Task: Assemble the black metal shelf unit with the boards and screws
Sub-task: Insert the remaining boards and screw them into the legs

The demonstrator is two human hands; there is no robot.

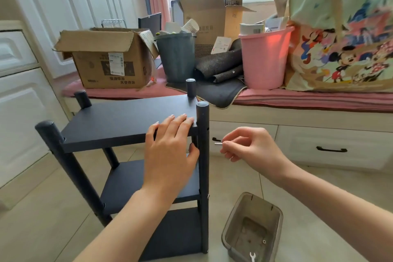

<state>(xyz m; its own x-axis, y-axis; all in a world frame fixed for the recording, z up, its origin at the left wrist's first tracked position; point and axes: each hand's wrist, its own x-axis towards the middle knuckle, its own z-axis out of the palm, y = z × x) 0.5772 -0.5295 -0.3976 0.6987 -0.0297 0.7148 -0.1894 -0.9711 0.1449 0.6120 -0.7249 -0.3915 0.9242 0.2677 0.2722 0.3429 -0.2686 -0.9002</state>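
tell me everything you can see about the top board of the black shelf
The top board is a flat, matte black rectangular panel, wood-like with a plain square edge. It lies level as the highest of three boards, set between four round black posts whose capped tops rise above it. Nothing stands on it. The left hand grips its near right corner, fingers flat on top and thumb under the edge, right beside the near right post.

Bare forearms; hands [170,151] unadorned; sleeveless
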